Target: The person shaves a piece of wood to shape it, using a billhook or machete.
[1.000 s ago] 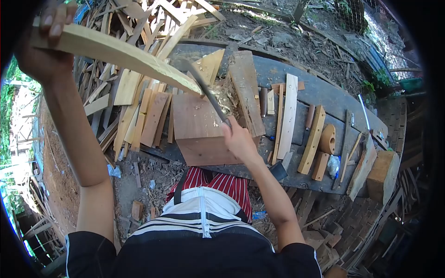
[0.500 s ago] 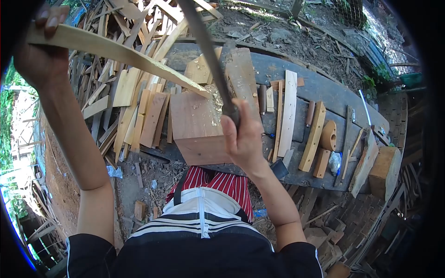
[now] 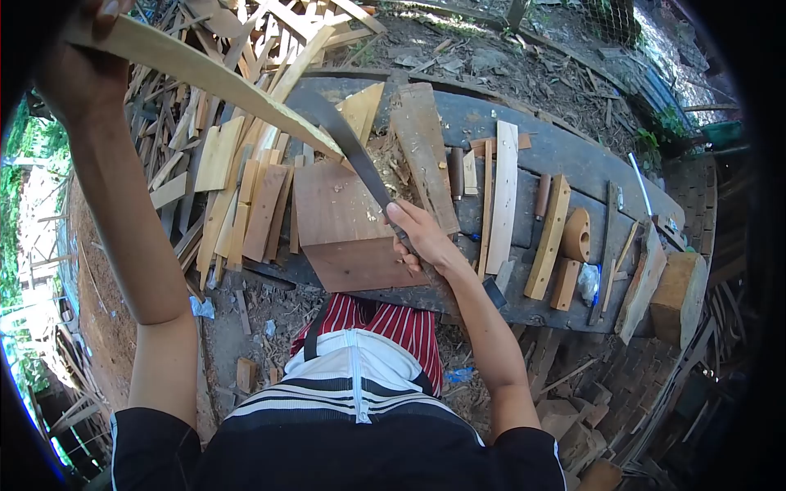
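My left hand (image 3: 86,82), raised at the upper left, is closed around the far end of a long pale wooden strip (image 3: 205,82). The strip slants down to the right, its lower end rough and chipped, close over a large squared wooden block (image 3: 336,204). In my right hand (image 3: 419,233) is the handle of a machete, fingers wrapped round it. Its dark, broad machete blade (image 3: 348,139) points up and left, lying right against the strip's lower end in this view. Pale wood chips (image 3: 375,204) are scattered on the block.
The block stands on a dark plank bench (image 3: 471,106). To its right lie a white wooden strip (image 3: 503,196), a drilled wooden bar (image 3: 548,237) and a holed wooden piece (image 3: 576,234). Offcuts (image 3: 217,155) are heaped on the left. A wooden chunk (image 3: 678,299) sits at the bench's right end.
The machete has come down from a raised position, its blade now at the strip's lower end. My right hand has turned over and dropped slightly; the strip's lower end has shifted a little left.
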A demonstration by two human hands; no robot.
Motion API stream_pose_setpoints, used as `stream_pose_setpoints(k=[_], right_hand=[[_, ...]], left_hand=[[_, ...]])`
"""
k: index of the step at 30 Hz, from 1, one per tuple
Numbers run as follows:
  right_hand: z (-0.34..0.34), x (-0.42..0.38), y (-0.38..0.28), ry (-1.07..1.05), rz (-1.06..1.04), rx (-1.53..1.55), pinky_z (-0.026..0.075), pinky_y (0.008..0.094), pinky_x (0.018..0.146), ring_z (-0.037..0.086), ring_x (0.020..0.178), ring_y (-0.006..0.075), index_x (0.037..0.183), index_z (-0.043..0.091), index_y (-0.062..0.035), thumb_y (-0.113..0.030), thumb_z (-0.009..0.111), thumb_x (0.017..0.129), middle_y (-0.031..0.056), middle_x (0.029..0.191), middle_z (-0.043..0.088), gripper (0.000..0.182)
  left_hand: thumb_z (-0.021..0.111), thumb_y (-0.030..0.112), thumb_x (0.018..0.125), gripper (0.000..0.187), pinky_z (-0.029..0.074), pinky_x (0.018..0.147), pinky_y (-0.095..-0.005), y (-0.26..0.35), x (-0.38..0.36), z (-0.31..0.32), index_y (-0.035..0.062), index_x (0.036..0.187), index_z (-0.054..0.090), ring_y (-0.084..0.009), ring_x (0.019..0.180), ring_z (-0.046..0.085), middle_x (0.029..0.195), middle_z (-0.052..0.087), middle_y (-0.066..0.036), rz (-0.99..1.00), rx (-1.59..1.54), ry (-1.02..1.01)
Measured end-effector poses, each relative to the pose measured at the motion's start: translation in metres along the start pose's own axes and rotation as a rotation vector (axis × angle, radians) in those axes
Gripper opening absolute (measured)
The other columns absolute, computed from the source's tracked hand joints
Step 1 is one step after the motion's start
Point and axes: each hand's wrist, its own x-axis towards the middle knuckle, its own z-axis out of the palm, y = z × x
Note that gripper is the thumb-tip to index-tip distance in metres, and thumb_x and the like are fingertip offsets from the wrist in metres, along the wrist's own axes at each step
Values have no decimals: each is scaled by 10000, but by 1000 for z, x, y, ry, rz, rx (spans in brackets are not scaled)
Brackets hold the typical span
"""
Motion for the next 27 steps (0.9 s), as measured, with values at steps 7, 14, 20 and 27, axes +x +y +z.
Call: stream_pose_setpoints(k=[7,14,20,27], right_hand=[[10,-9,-24,104,-144,-111,399,327,413,493,421,189,1084,523,-37,-420,466,980,90,598,499,401],[31,-47,-80,495,-1033,-248,451,422,535,600,577,399,1119,501,-24,-271,530,963,175,627,562,295],[28,17,23,451,-405,-565,438,485,553,604,613,419,1072,492,-18,-331,465,986,233,642,566,325],[24,-36,-66,360,-566,-238,426,451,519,579,560,403,1031,481,-17,-307,504,977,179,597,528,295]], left_hand=[[604,195,900,132,406,869,-362,-10,13,-13,67,915,574,-133,671,482,762,456,-33,51,116,81],[617,172,888,126,405,851,-357,-12,27,-60,69,950,580,-131,663,469,770,461,-33,-44,36,159],[608,198,908,142,399,838,-361,2,23,-67,67,954,582,-134,656,456,766,448,-35,-159,-141,41],[610,189,907,159,401,862,-374,-13,29,-59,44,969,588,-142,688,472,768,454,-42,-43,-35,92]])
